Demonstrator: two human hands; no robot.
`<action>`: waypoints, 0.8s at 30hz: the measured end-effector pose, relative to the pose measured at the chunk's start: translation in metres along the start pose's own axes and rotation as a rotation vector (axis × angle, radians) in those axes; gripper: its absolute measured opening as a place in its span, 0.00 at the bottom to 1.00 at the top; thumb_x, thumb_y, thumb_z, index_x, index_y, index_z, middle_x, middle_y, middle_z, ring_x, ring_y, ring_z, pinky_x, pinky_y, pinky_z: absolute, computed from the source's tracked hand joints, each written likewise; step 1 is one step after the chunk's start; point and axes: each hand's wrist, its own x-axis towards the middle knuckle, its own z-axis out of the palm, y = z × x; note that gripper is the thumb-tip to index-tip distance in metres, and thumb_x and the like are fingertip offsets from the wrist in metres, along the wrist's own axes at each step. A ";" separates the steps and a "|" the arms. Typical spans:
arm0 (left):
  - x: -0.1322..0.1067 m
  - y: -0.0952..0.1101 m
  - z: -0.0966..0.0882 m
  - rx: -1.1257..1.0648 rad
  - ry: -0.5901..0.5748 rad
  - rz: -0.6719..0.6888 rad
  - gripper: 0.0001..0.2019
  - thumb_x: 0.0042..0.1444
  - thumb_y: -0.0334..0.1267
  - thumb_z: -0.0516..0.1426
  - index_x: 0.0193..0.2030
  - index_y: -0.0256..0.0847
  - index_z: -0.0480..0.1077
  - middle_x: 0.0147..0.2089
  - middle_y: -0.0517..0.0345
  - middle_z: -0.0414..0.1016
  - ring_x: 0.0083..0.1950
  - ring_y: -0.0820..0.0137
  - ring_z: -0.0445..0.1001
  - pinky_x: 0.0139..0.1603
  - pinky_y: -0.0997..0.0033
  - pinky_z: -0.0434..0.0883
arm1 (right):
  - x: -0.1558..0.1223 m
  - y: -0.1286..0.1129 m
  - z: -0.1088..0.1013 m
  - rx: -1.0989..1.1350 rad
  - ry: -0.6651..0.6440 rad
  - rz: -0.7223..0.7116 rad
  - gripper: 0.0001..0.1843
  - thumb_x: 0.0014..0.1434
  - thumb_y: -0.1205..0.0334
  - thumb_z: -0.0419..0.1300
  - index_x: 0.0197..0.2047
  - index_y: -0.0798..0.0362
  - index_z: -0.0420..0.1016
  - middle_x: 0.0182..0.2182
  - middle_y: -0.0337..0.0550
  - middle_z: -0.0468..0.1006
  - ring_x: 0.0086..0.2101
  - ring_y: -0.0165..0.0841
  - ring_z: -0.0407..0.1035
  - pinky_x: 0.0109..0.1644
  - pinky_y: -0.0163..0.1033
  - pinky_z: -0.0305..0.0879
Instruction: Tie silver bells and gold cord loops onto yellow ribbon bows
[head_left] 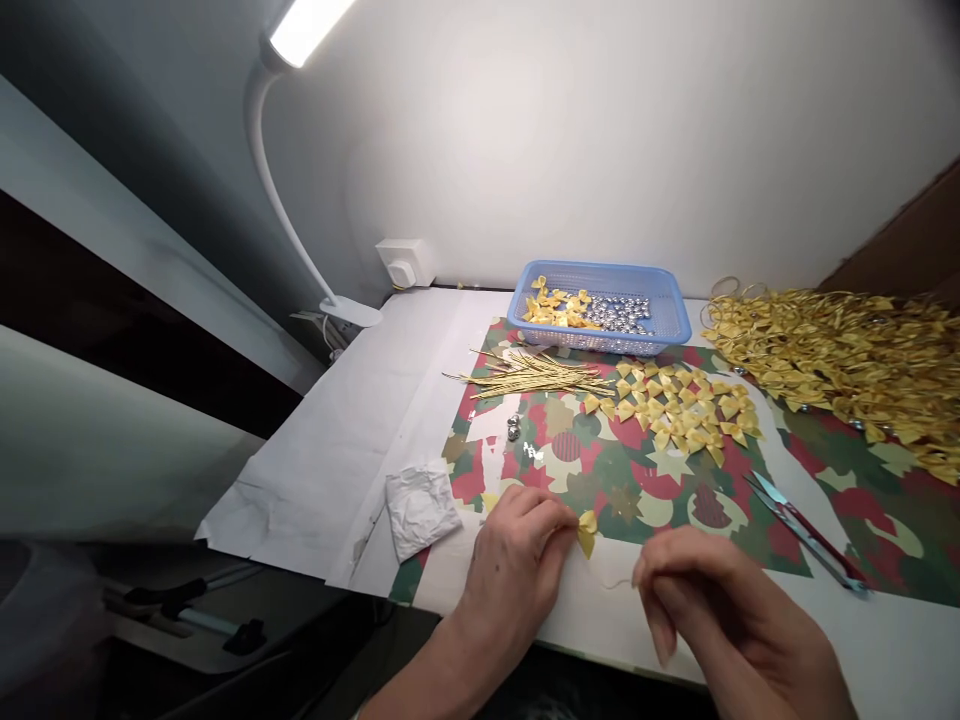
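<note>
1. Left hand (517,560): the grip is pinched closed on a yellow bow (587,532), at the near edge of the table (600,622).
2. Right hand (705,600): the grip is pinched on a thin gold thread (616,584), just right of the bow.
3. Scissors (810,535) lie to the right of that grip.
4. Loose bows (675,405) lie beyond both grips, and a blue basket (600,340) sits farther back.

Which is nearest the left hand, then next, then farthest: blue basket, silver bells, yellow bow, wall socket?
1. Yellow bow, pinched in the left hand.
2. Silver bells, just beyond the hand.
3. Blue basket, farther back, toward the right.
4. Wall socket, on the back wall, left.
</note>
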 end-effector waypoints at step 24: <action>0.035 -0.007 -0.032 -0.057 -0.044 -0.103 0.08 0.64 0.35 0.54 0.42 0.40 0.74 0.36 0.53 0.81 0.36 0.64 0.79 0.38 0.64 0.77 | 0.018 0.023 0.008 -0.130 -0.033 -0.105 0.08 0.67 0.68 0.56 0.38 0.47 0.73 0.30 0.34 0.73 0.31 0.26 0.70 0.36 0.29 0.66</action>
